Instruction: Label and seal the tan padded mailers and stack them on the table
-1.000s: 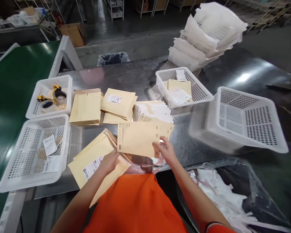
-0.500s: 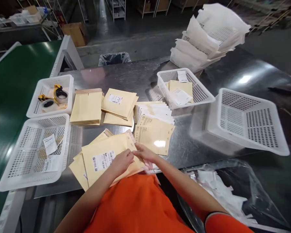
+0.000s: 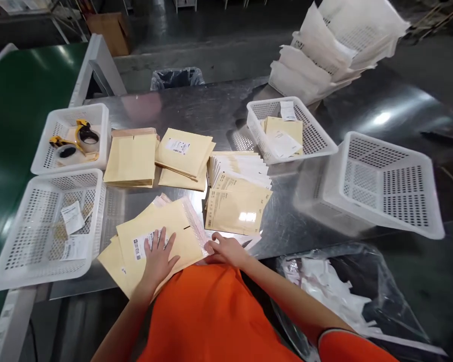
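A yellow padded envelope (image 3: pixel 181 241) with a white printed label lies on top of other envelopes at the table's front edge. Flat on it, partly over the label, rests my left hand (image 3: pixel 158 256), fingers spread. The envelope's pinkish, translucent flap (image 3: pixel 195 221) points right. My right hand (image 3: pixel 224 250) is closed at the lower end of that flap, pinching its edge; its fingertips are partly hidden. Just beyond my right hand, a fanned pile of padded envelopes (image 3: pixel 236 206) lies on the table.
Two stacks of envelopes (image 3: pixel 130 158) (image 3: pixel 183 151) lie behind. White baskets hold tape dispensers (image 3: pixel 85 136), paper slips (image 3: pixel 73 217) and envelopes (image 3: pixel 287 133). Another basket (image 3: pixel 388 181) stands right, with nested baskets (image 3: pixel 324 55) behind. A lined bin (image 3: pixel 332 286) holds white scraps; a green conveyor (image 3: pixel 26 90) runs left.
My left hand has moved left from the flap edge and opened flat over the label. The flap now lies more exposed. My view has tipped down slightly.
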Demonstrator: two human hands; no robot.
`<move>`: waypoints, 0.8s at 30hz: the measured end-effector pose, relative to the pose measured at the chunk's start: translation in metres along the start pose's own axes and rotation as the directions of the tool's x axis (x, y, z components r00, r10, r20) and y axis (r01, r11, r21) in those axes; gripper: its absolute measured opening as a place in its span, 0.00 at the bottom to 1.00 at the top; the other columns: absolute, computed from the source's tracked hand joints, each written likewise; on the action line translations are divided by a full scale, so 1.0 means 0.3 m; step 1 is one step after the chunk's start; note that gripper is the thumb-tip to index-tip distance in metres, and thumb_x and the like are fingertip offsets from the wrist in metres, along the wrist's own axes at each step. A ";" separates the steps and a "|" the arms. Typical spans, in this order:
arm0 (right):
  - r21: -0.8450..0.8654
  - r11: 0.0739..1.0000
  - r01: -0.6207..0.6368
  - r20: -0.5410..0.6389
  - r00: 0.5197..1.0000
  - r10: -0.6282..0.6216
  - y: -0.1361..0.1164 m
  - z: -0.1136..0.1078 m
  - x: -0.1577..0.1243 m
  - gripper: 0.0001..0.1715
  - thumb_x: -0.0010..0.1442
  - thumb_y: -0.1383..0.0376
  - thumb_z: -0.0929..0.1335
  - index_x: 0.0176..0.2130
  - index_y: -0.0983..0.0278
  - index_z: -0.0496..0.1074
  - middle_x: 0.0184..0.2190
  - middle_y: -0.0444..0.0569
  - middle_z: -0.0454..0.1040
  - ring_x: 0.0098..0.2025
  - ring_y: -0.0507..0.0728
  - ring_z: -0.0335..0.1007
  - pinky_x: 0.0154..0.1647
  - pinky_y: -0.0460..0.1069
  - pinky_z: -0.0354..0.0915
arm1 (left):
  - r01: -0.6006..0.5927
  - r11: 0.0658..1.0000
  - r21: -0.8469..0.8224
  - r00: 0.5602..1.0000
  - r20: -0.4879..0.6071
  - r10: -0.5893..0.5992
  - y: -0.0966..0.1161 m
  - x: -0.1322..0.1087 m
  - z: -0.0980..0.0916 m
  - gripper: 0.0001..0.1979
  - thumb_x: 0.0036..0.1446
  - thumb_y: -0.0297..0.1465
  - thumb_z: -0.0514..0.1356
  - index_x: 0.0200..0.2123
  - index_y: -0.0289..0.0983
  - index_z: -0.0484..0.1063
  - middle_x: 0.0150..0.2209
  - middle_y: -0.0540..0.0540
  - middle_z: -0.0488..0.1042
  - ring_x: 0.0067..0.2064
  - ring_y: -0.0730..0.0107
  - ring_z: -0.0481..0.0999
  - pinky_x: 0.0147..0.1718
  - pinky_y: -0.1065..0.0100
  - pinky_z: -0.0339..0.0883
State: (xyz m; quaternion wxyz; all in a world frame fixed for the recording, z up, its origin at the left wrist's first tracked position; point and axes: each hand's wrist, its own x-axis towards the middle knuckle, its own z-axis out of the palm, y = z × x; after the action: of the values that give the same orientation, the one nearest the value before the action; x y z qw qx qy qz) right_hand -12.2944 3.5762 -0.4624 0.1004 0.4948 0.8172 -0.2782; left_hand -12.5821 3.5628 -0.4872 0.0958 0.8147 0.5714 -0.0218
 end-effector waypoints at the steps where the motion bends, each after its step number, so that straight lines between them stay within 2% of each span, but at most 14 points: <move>1: 0.000 1.000 -0.008 -0.008 1.000 0.008 -0.004 0.020 -0.002 0.14 0.62 0.59 0.66 0.46 0.59 0.73 0.51 0.53 0.70 0.32 0.54 0.70 0.33 0.48 0.60 | -0.005 1.000 -0.003 1.000 0.005 0.005 -0.008 -0.005 0.012 0.31 0.63 0.42 0.52 0.68 0.46 0.52 0.71 0.39 0.44 0.71 0.41 0.42 0.60 0.31 0.44; 6: 0.411 0.900 0.142 -0.276 0.961 -0.025 0.006 -0.025 0.039 0.12 0.61 0.60 0.65 0.30 0.62 0.73 0.37 0.50 0.74 0.31 0.53 0.68 0.31 0.48 0.61 | 0.006 1.000 -0.024 1.000 0.016 -0.006 -0.023 -0.001 0.027 0.32 0.63 0.44 0.51 0.68 0.48 0.50 0.72 0.40 0.42 0.71 0.42 0.40 0.61 0.32 0.41; 8: 0.607 0.777 0.166 -0.534 0.810 0.244 0.080 -0.140 0.025 0.13 0.61 0.58 0.63 0.31 0.62 0.70 0.36 0.49 0.74 0.31 0.53 0.67 0.29 0.47 0.61 | 0.008 1.000 -0.029 1.000 0.015 -0.008 -0.025 0.001 0.030 0.32 0.62 0.44 0.52 0.68 0.49 0.50 0.72 0.40 0.42 0.71 0.41 0.40 0.61 0.31 0.40; 9: 0.697 0.688 0.199 -0.636 0.614 0.467 0.131 -0.210 0.002 0.11 0.61 0.58 0.63 0.32 0.61 0.67 0.35 0.49 0.74 0.30 0.52 0.67 0.28 0.47 0.60 | 0.009 1.000 -0.030 1.000 0.014 -0.008 -0.025 0.001 0.032 0.32 0.62 0.44 0.52 0.68 0.49 0.50 0.72 0.40 0.42 0.71 0.41 0.40 0.61 0.31 0.40; 10: 0.735 0.624 0.266 -0.678 0.316 0.664 0.185 -0.282 -0.029 0.09 0.61 0.58 0.62 0.31 0.60 0.64 0.33 0.47 0.74 0.27 0.52 0.64 0.25 0.47 0.58 | 0.008 1.000 -0.030 1.000 0.011 -0.008 -0.026 0.001 0.034 0.33 0.62 0.44 0.52 0.68 0.49 0.50 0.72 0.40 0.42 0.71 0.41 0.40 0.61 0.31 0.40; 12: 0.649 0.694 0.313 -0.666 -0.207 0.716 0.275 -0.406 -0.105 0.06 0.59 0.63 0.61 0.29 0.59 0.59 0.32 0.46 0.72 0.26 0.51 0.64 0.25 0.47 0.57 | 0.005 1.000 -0.029 1.000 0.009 -0.005 -0.025 0.000 0.036 0.33 0.61 0.44 0.53 0.68 0.49 0.49 0.72 0.41 0.42 0.71 0.42 0.40 0.61 0.32 0.39; 13: 0.581 0.779 0.234 -0.708 -0.326 0.626 0.299 -0.445 -0.139 0.07 0.59 0.64 0.61 0.28 0.59 0.57 0.30 0.46 0.72 0.28 0.52 0.66 0.28 0.47 0.59 | 0.005 1.000 -0.030 1.000 0.009 -0.005 -0.025 0.000 0.037 0.33 0.61 0.44 0.54 0.68 0.49 0.50 0.72 0.41 0.42 0.71 0.42 0.40 0.61 0.32 0.39; 14: 0.526 0.842 0.118 -0.792 -0.292 0.536 0.304 -0.465 -0.162 0.09 0.58 0.63 0.62 0.27 0.59 0.57 0.27 0.45 0.70 0.29 0.53 0.67 0.31 0.48 0.60 | 0.007 0.999 -0.031 1.000 0.009 -0.007 -0.024 0.000 0.037 0.33 0.61 0.44 0.54 0.68 0.49 0.50 0.72 0.41 0.42 0.71 0.42 0.40 0.61 0.33 0.39; 15: 0.460 0.888 -0.004 -0.878 -0.155 0.454 0.289 -0.464 -0.171 0.11 0.58 0.62 0.64 0.26 0.59 0.58 0.25 0.45 0.70 0.29 0.54 0.67 0.32 0.49 0.59 | 0.009 0.999 -0.033 1.000 0.009 -0.009 -0.024 0.000 0.037 0.33 0.61 0.44 0.54 0.68 0.49 0.50 0.72 0.41 0.42 0.71 0.42 0.40 0.61 0.33 0.39; 17: 0.323 0.928 -0.184 -0.852 0.371 0.370 0.211 -0.405 -0.134 0.14 0.57 0.57 0.67 0.25 0.60 0.62 0.21 0.44 0.68 0.26 0.54 0.66 0.30 0.48 0.56 | 0.010 0.999 -0.031 1.000 0.004 -0.010 -0.024 0.000 0.037 0.33 0.61 0.44 0.53 0.68 0.49 0.50 0.72 0.41 0.42 0.71 0.42 0.40 0.61 0.32 0.39; 18: 0.276 0.932 -0.235 -0.701 0.614 0.363 0.158 -0.355 -0.092 0.15 0.58 0.55 0.68 0.26 0.61 0.65 0.20 0.44 0.69 0.26 0.54 0.66 0.28 0.47 0.54 | 0.010 1.000 -0.027 1.000 -0.004 -0.010 -0.023 -0.001 0.037 0.33 0.61 0.44 0.53 0.68 0.48 0.50 0.72 0.41 0.42 0.71 0.42 0.40 0.61 0.32 0.39; 19: 0.245 0.931 -0.269 -0.493 0.792 0.359 0.104 -0.299 -0.040 0.15 0.59 0.54 0.68 0.28 0.61 0.67 0.20 0.44 0.70 0.25 0.54 0.67 0.27 0.47 0.52 | 0.006 1.000 -0.021 1.000 -0.014 -0.006 -0.023 -0.001 0.036 0.33 0.62 0.45 0.52 0.68 0.48 0.50 0.72 0.41 0.42 0.71 0.42 0.41 0.61 0.32 0.39; 21: 0.221 0.923 -0.316 -0.185 0.915 0.357 0.012 -0.187 0.067 0.14 0.61 0.53 0.66 0.35 0.62 0.70 0.25 0.45 0.74 0.29 0.55 0.70 0.27 0.47 0.50 | -0.006 1.000 -0.006 0.999 -0.034 0.006 -0.021 -0.002 0.035 0.32 0.62 0.45 0.52 0.68 0.48 0.51 0.71 0.40 0.43 0.71 0.41 0.41 0.61 0.32 0.39; 24: 0.217 0.932 -0.290 -0.057 0.950 0.308 -0.060 -0.078 0.166 0.15 0.66 0.55 0.62 0.41 0.62 0.70 0.34 0.48 0.78 0.35 0.55 0.72 0.29 0.46 0.51 | -0.013 1.000 0.000 0.999 -0.034 0.013 -0.018 -0.003 0.032 0.32 0.62 0.45 0.52 0.68 0.48 0.50 0.71 0.40 0.43 0.71 0.41 0.42 0.61 0.32 0.40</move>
State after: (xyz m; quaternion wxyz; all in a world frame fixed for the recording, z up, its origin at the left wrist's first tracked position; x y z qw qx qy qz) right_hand -12.3317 3.6202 -0.4585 0.0528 0.6332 0.7028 -0.3199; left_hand -12.5867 3.5619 -0.4972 0.0861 0.8188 0.5675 -0.0071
